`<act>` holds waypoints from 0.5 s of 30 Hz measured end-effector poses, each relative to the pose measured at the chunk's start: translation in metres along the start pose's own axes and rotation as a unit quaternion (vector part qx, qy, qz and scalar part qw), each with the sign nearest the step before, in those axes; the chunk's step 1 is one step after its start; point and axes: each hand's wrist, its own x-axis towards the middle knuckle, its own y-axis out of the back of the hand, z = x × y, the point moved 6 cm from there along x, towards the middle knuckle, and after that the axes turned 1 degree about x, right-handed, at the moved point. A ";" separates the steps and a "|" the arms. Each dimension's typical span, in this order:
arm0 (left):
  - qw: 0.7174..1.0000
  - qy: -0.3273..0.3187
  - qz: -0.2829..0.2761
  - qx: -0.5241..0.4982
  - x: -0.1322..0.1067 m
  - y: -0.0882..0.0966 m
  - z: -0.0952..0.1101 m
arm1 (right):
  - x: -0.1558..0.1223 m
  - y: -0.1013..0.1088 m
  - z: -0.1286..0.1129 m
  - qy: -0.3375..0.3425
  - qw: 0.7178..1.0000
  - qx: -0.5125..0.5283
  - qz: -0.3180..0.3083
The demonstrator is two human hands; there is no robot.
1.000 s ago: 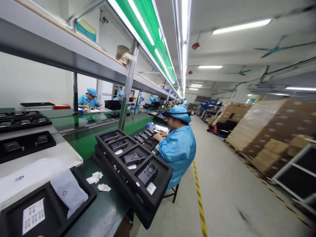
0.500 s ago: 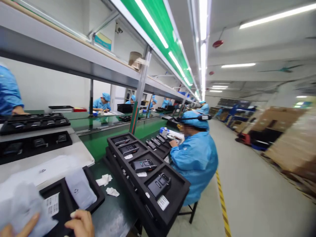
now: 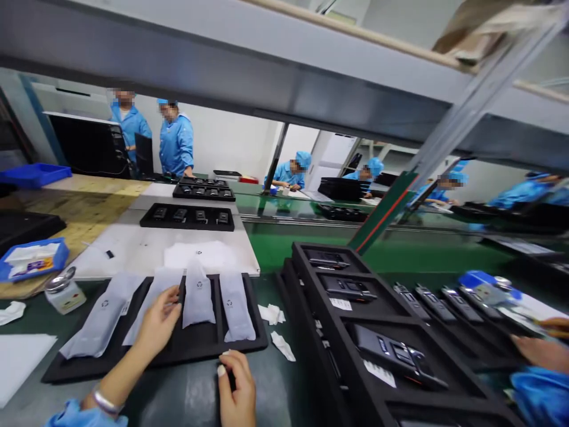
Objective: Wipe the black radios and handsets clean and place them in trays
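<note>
A black foam tray (image 3: 202,349) lies on the green bench in front of me. Several translucent white bags (image 3: 197,295) lie in its slots. My left hand (image 3: 156,320) rests on the second bag (image 3: 153,296), fingers stretched over it. My right hand (image 3: 237,388) is at the tray's near edge, fingers curled and pinched at the rim; I cannot make out anything in them. To the right stands a stack of black trays (image 3: 355,320) with black handheld devices (image 3: 393,353) in their slots.
A small jar (image 3: 63,290) and a blue bin of wipes (image 3: 31,259) sit at the left. White paper scraps (image 3: 275,329) lie beside the tray. More device trays (image 3: 188,216) rest on a white board. A co-worker's blue sleeve (image 3: 540,394) is at the right; other people work behind.
The view has swung left and down from the aisle to the bench. My hands have come into view, now on the tray of bags. The seated co-worker has slid to the right edge.
</note>
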 end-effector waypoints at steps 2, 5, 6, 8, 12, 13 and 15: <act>0.999 -0.002 0.024 0.042 -0.003 0.048 -0.013 | 0.000 0.001 0.002 -0.008 1.000 0.009 -0.001; 0.961 -0.003 0.096 0.260 -0.005 0.129 -0.043 | 0.003 0.001 0.002 0.004 1.000 0.001 -0.004; 0.940 0.015 0.102 0.326 -0.005 0.151 -0.056 | 0.003 0.001 0.003 0.007 1.000 -0.005 -0.005; 0.914 0.110 0.072 0.385 -0.007 0.187 -0.087 | 0.002 -0.001 0.010 -0.003 1.000 -0.010 -0.019; 0.917 0.264 -0.004 0.300 -0.012 0.215 -0.123 | -0.003 -0.006 0.039 -0.100 0.994 0.015 -0.049; 0.924 0.269 -0.011 0.271 -0.011 0.215 -0.124 | -0.003 -0.007 0.046 -0.127 0.991 0.020 -0.044; 0.938 0.272 -0.020 0.213 -0.006 0.213 -0.123 | -0.004 -0.006 0.054 -0.165 0.986 0.022 -0.025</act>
